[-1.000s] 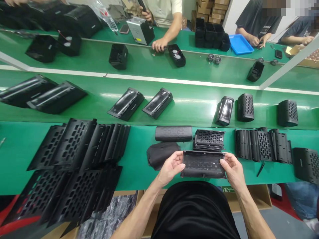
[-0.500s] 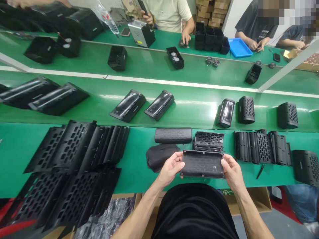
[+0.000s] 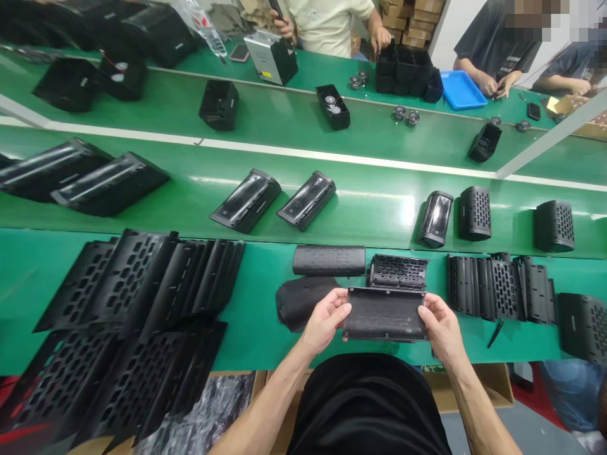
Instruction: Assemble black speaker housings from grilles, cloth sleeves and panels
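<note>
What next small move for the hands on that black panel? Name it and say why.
Probably keep pressing the two ends inward. The left hand and right hand each grip one short end of the black panel, held level just above the green table, with the stack of perforated grilles lying right behind it.

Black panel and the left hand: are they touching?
Touching. The head view shows the left hand gripping the black panel by its left edge, fingers on it.

Green conveyor belts [image 3: 332,221], stacked cardboard boxes [image 3: 403,16] behind (glare on belts).
</note>
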`<control>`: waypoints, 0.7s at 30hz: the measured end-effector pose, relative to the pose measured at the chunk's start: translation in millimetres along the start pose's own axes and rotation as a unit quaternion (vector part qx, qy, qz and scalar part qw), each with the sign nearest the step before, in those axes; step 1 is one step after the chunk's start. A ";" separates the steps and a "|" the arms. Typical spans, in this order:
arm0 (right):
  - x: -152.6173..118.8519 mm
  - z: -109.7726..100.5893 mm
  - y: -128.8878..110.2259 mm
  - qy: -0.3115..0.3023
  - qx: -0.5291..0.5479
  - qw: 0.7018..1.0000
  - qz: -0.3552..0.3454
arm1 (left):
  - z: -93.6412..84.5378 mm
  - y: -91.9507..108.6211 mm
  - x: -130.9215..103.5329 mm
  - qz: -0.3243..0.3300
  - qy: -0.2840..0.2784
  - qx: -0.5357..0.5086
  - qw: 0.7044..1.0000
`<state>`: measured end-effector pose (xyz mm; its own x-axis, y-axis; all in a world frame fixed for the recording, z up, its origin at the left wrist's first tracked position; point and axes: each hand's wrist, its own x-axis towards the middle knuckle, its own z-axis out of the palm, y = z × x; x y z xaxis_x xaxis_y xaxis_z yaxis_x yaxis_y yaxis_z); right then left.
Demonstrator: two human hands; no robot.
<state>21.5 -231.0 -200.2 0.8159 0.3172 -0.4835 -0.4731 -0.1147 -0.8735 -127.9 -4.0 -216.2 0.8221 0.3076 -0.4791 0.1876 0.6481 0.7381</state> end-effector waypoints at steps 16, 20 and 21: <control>2.2 5.1 -11.1 -0.019 0.060 0.997 0.054 | 8.0 19.7 9.0 -0.101 0.005 -0.153 0.983; 16.1 16.3 -16.4 -0.109 0.045 0.990 0.077 | 14.7 18.2 25.7 -0.255 -0.115 -0.194 0.940; 24.7 19.7 -19.5 -0.141 0.017 0.987 0.075 | 17.0 15.2 30.7 -0.251 -0.143 -0.190 0.938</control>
<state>44.3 -202.4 -194.0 0.6131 0.5494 -0.5677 -0.5958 -0.1502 -0.7889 -90.6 3.5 -211.6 0.8025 -0.2665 -0.5338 0.4283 0.8802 0.2046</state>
